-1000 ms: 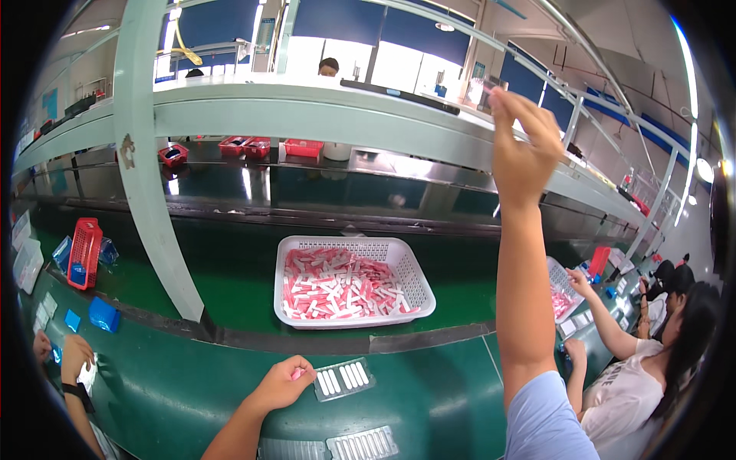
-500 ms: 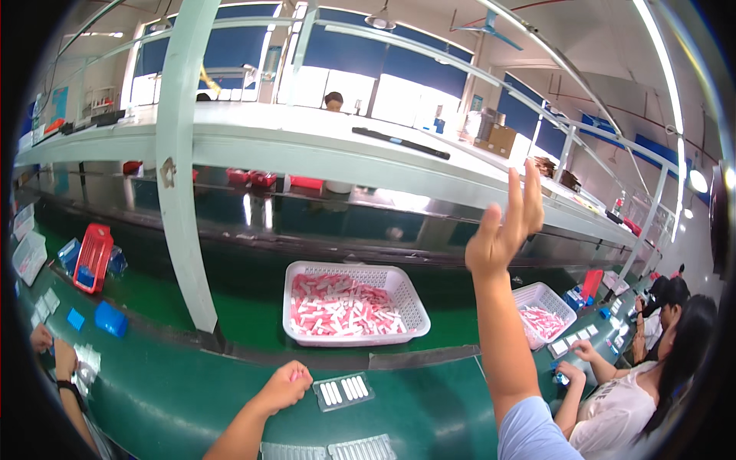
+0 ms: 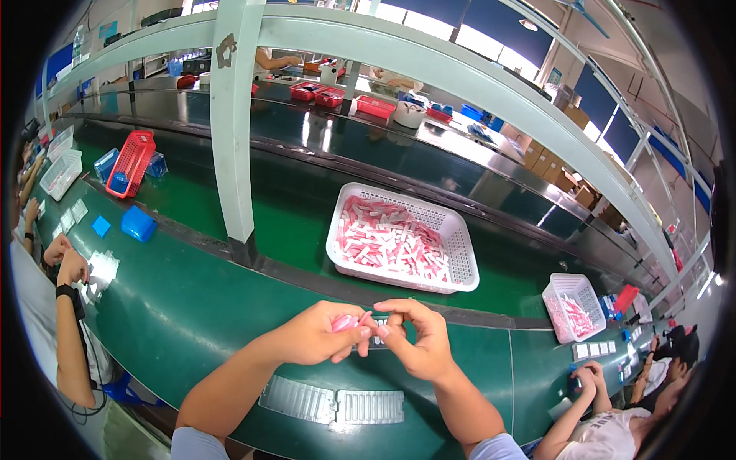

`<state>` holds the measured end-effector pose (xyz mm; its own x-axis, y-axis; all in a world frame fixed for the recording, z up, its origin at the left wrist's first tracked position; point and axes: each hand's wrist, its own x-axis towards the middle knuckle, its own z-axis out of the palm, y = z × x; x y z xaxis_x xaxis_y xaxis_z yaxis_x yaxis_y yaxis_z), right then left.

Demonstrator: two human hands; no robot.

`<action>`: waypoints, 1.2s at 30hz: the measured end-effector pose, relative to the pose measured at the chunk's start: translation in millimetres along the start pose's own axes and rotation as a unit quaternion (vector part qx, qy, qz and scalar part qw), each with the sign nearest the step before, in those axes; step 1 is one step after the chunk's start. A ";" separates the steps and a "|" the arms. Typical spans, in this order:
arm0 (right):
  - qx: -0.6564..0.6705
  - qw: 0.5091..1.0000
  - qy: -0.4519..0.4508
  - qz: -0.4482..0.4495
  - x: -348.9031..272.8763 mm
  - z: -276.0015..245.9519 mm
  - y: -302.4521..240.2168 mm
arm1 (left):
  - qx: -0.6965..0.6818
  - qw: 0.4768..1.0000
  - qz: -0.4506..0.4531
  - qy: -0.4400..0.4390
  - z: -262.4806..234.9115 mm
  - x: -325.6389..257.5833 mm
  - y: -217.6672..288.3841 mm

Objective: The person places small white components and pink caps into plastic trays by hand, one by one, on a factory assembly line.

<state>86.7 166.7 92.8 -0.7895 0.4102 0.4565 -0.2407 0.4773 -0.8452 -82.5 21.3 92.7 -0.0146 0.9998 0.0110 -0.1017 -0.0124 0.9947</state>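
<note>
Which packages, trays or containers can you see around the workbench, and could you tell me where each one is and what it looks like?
White basket: past both hands, rectangular, perforated, full of pink-and-white pieces.
Clear blister tray: near edge, long, ribbed.
Small white basket: far right, pink pieces.
Red basket: far left, tilted.
Blue boxes: left, small.
Cardboard boxes: upper right, brown.

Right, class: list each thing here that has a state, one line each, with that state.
left hand: closed on small pink pieces
right hand: pinching a pink piece at the fingertips
white basket: upright, holding a heap of pink pieces
small white basket: partly filled
red basket: tilted
ridged clear trays: flat, unfilled
</note>
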 end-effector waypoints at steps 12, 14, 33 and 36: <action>0.066 0.997 0.042 0.003 10.5 -5.1 13.9 | 0.036 0.997 -0.064 0.031 7.9 3.8 6.8; 0.154 0.975 0.158 0.035 12.7 -16.6 9.1 | 0.023 0.996 -0.047 0.072 4.9 5.2 3.0; 0.179 0.953 0.238 -0.052 -10.3 -75.5 -27.7 | 0.314 0.927 -0.093 0.182 -37.7 24.1 -93.2; 0.163 0.952 0.255 -0.048 -8.3 -78.0 -24.9 | 0.379 0.909 -0.089 0.147 -30.9 29.2 -80.7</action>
<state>143.3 212.0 131.7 -0.3988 0.7405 0.5409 -0.5252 0.2992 -0.7967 -105.5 51.1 9.6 -0.3418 0.9368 -0.0749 0.5838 0.2741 0.7643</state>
